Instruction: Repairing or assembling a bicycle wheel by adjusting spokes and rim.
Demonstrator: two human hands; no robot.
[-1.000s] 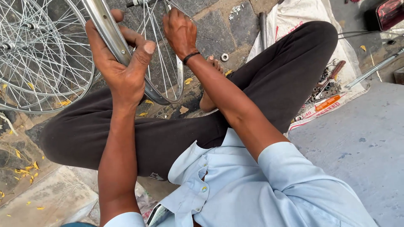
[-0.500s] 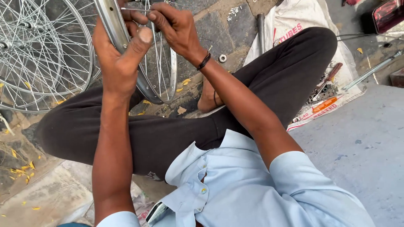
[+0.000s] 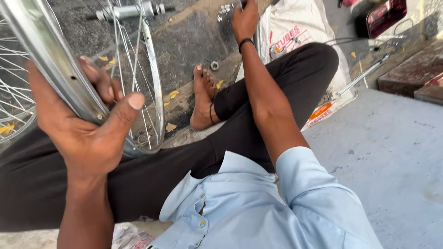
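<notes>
- The setting is a rough stone floor (image 3: 184, 50) scattered with yellow leaf scraps, which meets a smooth grey concrete slab (image 3: 392, 152) on the right; the person sits cross-legged across both, dark trousers filling the middle.
- At near left, the left hand (image 3: 87, 133) is wrapped round the shiny wheel rim (image 3: 50, 64), thumb pressed over the outer face and fingers curled behind, a grip that seems meant to keep the wheel standing upright on the lap.
- Just beyond, the spokes (image 3: 134, 69) run to the hub axle (image 3: 134, 10) at the far edge, so the wheel leans away from the body.
- Mid-scene, a bare foot (image 3: 203, 99) rests on the stone with a small metal nut (image 3: 215, 65) just beside it.
- Further right and far, the right hand (image 3: 244, 18) stretches to a scatter of small metal parts (image 3: 226, 9); its fingers are cut off by the frame, so I cannot tell whether they pinch anything.
- On the right, a printed white sack (image 3: 295, 32) lies under the knee, a thin metal rod (image 3: 364, 76) beside it.
</notes>
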